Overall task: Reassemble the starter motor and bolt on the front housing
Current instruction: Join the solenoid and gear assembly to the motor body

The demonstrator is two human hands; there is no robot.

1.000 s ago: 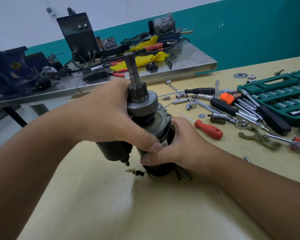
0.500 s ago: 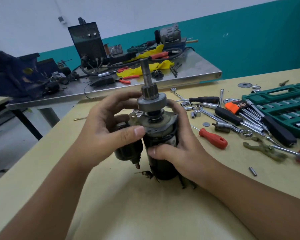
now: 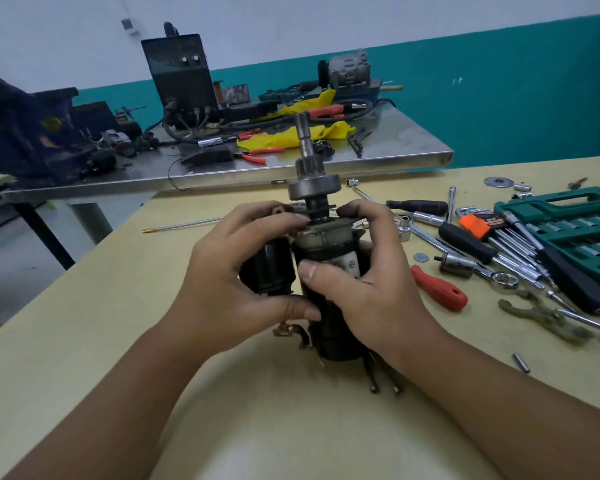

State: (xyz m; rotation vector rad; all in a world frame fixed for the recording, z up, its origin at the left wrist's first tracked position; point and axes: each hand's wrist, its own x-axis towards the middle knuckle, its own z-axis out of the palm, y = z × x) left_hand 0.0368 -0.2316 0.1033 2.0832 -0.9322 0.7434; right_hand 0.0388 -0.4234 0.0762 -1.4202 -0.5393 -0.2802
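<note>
Both hands are on the motor (image 3: 329,289), which stands upright on the surface (image 3: 118,323) with its shaft (image 3: 306,140) pointing up. My left hand (image 3: 229,289) curls round the solenoid (image 3: 267,268) side, thumb pressed low against the black body, fingertips reaching the top plate beneath the pinion (image 3: 314,187). My right hand (image 3: 371,289) wraps the body from the other side, thumb across the front, fingers bent over the plate's far edge. Just beside it on the right lies a red screwdriver (image 3: 440,289).

Red-handled screwdriver (image 3: 440,292), green socket case (image 3: 568,220), yellow rag (image 3: 291,136), steel bench (image 3: 378,157)
</note>
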